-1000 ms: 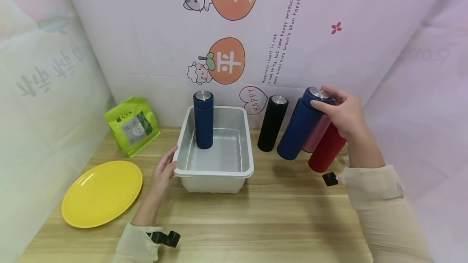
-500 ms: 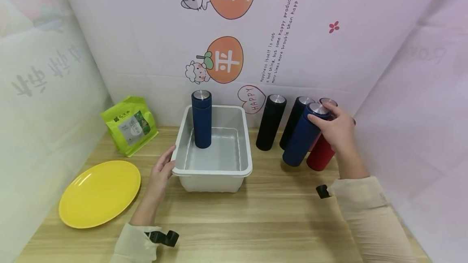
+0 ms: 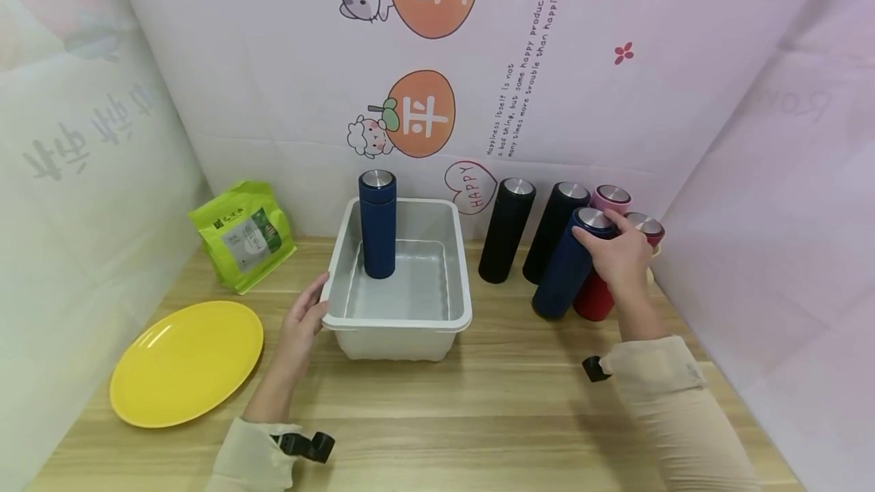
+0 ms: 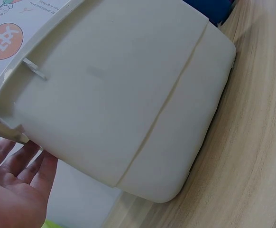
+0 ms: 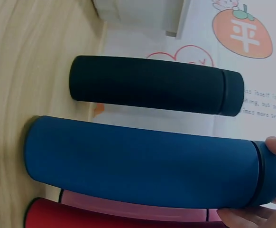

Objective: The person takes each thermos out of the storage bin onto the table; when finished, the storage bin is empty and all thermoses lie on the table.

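In the head view my right hand grips a dark blue thermos round its lid from above, thumb on one side and fingers on the other. The right wrist view shows that thermos with its base at or very near the tabletop. Behind it are two black thermoses, a pink one and a red one, partly covered by my hand. My left hand holds the left rim of a pale grey bin. Inside the bin another blue thermos stands upright.
A yellow plate lies on the wooden table at the left. Behind it a green pouch stands against the wall corner. Printed cloth walls close off the back and both sides.
My right hand has brought the blue thermos toward me and lower, out from among the others, uncovering the black and pink ones behind. The left hand has stayed on the bin.
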`<state>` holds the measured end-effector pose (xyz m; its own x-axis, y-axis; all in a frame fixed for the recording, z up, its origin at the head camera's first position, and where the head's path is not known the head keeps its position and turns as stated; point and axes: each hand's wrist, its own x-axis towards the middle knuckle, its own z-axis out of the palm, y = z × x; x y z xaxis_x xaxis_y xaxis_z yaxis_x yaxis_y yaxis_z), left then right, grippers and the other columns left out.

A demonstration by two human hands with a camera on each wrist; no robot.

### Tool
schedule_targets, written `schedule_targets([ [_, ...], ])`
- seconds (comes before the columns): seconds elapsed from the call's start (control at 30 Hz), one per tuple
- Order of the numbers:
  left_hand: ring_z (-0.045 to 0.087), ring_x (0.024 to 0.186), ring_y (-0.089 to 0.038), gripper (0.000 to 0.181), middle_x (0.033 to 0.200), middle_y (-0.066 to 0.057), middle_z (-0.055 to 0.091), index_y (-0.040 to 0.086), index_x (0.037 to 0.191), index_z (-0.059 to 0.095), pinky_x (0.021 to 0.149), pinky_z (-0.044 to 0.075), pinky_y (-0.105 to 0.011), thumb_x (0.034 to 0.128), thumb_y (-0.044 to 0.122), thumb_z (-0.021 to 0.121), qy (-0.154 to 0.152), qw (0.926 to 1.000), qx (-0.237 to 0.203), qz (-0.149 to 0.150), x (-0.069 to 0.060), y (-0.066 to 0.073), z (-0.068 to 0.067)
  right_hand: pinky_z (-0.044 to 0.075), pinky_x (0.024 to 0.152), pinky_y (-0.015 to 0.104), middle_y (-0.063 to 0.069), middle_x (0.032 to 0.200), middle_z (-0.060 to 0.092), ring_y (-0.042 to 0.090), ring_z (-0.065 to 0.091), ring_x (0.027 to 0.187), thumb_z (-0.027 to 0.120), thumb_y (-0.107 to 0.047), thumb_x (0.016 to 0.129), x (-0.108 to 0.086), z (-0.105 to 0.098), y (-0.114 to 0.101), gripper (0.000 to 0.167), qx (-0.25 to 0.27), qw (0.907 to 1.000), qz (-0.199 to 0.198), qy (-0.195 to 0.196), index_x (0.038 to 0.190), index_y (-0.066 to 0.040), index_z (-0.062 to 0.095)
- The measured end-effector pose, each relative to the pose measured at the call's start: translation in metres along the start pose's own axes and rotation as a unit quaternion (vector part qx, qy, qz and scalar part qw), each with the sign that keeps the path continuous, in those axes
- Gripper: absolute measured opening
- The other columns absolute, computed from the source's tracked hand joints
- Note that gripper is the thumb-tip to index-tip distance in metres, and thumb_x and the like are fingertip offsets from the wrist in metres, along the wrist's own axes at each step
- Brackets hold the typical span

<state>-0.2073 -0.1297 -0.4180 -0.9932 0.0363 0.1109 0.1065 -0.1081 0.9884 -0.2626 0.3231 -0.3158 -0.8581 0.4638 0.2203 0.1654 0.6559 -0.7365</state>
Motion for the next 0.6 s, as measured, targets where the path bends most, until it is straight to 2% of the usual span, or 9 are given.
schedule_targets([
  [0.23, 0.025, 0.141, -0.027, 0.050, 0.157, -0.016, 0.022, -0.002, 0.151, 0.029, 0.110, 0.028, -0.046, 0.1020, 0.006, 0.039, 0.001, 1.0000, -0.004, 0.000, 0.0006, -0.0021, -0.0002, 0.039, 0.096, 0.061, 0.023, 0.147, 0.040, 0.042, 0.037, 0.131, 0.069, -0.053, 0.085, 0.0026, 0.0071, 0.0052, 0.076, -0.003, 0.9997, 0.022, 0.012, 0.149, -0.020, 0.044],
  [0.6, 0.025, 0.141, -0.028, 0.051, 0.158, -0.017, 0.022, -0.003, 0.151, 0.028, 0.110, 0.027, -0.047, 0.1017, 0.005, 0.038, 0.002, 1.0000, -0.007, 0.002, 0.0013, -0.0015, -0.0008, 0.038, 0.098, 0.060, 0.024, 0.147, 0.039, 0.043, 0.037, 0.131, 0.068, -0.050, 0.086, 0.0027, 0.0068, 0.0046, 0.075, -0.005, 0.9998, 0.016, 0.007, 0.149, -0.018, 0.043],
])
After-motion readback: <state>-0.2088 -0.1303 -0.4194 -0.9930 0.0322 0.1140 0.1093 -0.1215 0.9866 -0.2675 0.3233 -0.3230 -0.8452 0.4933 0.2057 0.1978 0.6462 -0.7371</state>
